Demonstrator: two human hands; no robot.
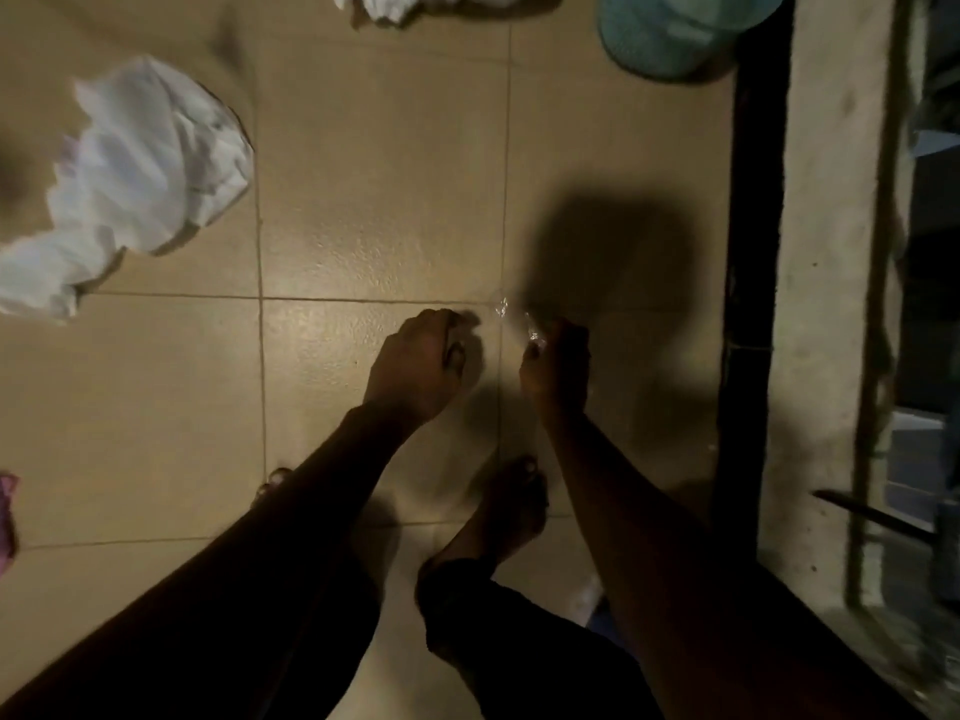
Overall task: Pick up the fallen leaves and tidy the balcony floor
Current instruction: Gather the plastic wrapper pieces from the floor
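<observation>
Down low over the tan floor, the person bends and reaches with both hands. The left hand is curled, fingers bent in close to the palm. I cannot tell if anything is inside it. The right hand pinches a small shiny scrap at its tips. It looks like clear wrap or thin plastic, not a leaf. Another shiny bit lies on the floor just past the hands, right where the tile lines cross.

I see no leaves for sure. The picture is dark and blurry.

The shiny scrap should be very light and soft, I think. It will crumple and could slip, so a pinch at its edge with two fingers is best. It sticks up and away from the person, along the line of the fingers. The bit on the floor is too small to tell which way it points.

A big white crumpled cloth lies well off to the left. Another white crumpled thing sits at the top edge. A blue-green basket stands far up on the right, near the dark rail. A bare foot stands on the tiles between the two arms.

Those big soft things would need a whole-hand grab.
</observation>
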